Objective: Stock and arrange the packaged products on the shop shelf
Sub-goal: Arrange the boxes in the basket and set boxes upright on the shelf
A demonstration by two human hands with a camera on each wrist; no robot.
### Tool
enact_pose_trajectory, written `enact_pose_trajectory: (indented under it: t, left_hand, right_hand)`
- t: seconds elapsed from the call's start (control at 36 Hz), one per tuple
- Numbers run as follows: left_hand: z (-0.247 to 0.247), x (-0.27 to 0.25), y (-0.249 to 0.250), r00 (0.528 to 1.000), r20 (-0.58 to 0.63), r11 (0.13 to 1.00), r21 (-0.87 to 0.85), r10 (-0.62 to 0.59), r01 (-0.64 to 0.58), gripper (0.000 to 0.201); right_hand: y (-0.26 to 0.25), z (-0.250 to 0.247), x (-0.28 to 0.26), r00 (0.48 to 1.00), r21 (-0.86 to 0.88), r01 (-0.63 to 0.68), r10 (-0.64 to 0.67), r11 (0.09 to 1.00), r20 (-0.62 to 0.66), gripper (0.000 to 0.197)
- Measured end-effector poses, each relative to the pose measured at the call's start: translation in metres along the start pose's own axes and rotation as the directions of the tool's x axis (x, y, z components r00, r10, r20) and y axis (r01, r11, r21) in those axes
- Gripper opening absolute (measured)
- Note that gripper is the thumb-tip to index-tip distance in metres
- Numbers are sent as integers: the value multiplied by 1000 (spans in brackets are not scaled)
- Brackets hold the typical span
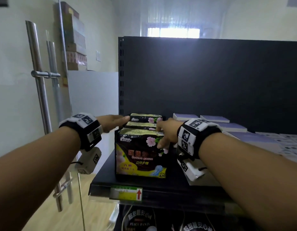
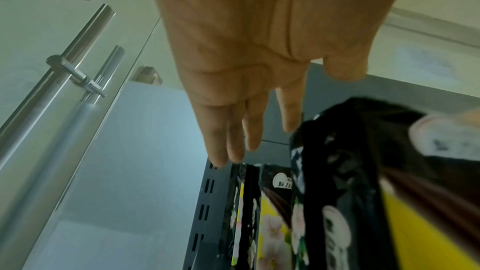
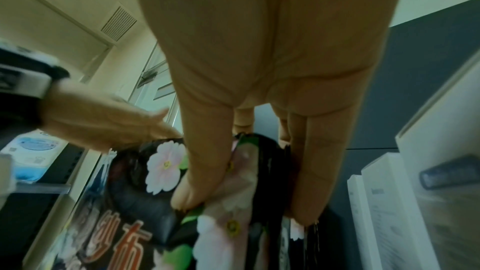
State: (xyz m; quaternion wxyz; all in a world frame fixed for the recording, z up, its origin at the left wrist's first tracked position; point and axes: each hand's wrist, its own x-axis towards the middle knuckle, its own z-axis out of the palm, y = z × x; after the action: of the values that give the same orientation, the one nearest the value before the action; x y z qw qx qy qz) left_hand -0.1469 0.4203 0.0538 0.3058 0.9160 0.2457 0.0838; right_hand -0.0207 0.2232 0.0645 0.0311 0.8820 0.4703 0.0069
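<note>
Three black-and-yellow flowered packs stand one behind another at the left end of the dark shelf point(image 1: 177, 189). My right hand point(image 1: 161, 135) pinches the right edge of the front pack point(image 1: 139, 157): the thumb lies on its printed face and the fingers reach behind it. In the right wrist view that thumb point(image 3: 192, 192) presses the flowered front pack point(image 3: 135, 182). My left hand point(image 1: 117, 121) stretches flat, fingers straight, along the left side of the row, its tips at the rear pack point(image 1: 144, 117). The middle pack point(image 1: 141, 125) stands between. In the left wrist view the straight fingers point(image 2: 233, 141) hold nothing.
Flat white and lilac boxes point(image 1: 231, 127) cover the shelf to the right of the packs. A glass door with steel handles point(image 1: 39, 80) stands close on the left. The shelf's front edge carries a price label point(image 1: 126, 192). More packaged goods point(image 1: 139, 219) sit on the shelf below.
</note>
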Motion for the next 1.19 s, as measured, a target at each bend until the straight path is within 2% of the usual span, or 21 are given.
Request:
enact_pose_trajectory:
  t: [0.08, 0.17, 0.22, 0.36, 0.47, 0.56, 0.67, 0.78, 0.89, 0.97, 1.08, 1.19]
  left_hand:
    - [-2, -16, 10, 993, -33, 983, 145, 117, -111, 76]
    - [-2, -24, 17, 988, -34, 970, 195, 153, -144, 52]
    - [1, -26, 20, 983, -50, 960, 228, 175, -159, 39]
    - [-2, -35, 30, 977, -91, 952, 262, 191, -161, 38]
    - [-4, -42, 53, 963, -139, 951, 239, 233, -195, 38]
    - [8, -47, 81, 935, -176, 940, 208, 308, -271, 35]
    - [40, -49, 128, 877, -171, 886, 211, 450, -413, 30]
    - [77, -39, 172, 842, -144, 827, 331, 521, -455, 35]
    - [108, -24, 201, 863, -95, 780, 486, 496, -395, 52]
    - [129, -15, 209, 893, -47, 755, 554, 448, -350, 57]
    - [147, -12, 212, 923, -2, 706, 644, 385, -293, 40]
    - [151, -15, 210, 930, -15, 711, 649, 366, -270, 33]
  right_hand:
    - [-3, 1, 0, 1000, 0, 1, -1, 1000, -18, 73]
    - [-2, 2, 1, 1000, 10, 7, -7, 1000, -8, 70]
    - [1, 1, 0, 1000, 68, 20, -20, 997, -2, 77]
    - [27, -34, -26, 991, 68, 42, -33, 997, -127, 72]
    - [74, -65, -60, 981, 104, -21, 41, 994, -192, 56]
    - [121, -70, -84, 971, 103, -106, 125, 989, -203, 42]
    - [186, -57, -111, 956, 116, -235, 251, 965, -154, 31]
    - [232, -32, -131, 943, 161, -286, 307, 945, -131, 30]
    - [249, -13, -136, 959, 210, -234, 261, 949, -111, 42]
    - [255, -1, -133, 971, 144, -197, 213, 970, -105, 50]
    - [260, 12, -127, 983, 53, -136, 142, 989, -120, 50]
    - [266, 15, -127, 982, 35, -95, 100, 995, -159, 49]
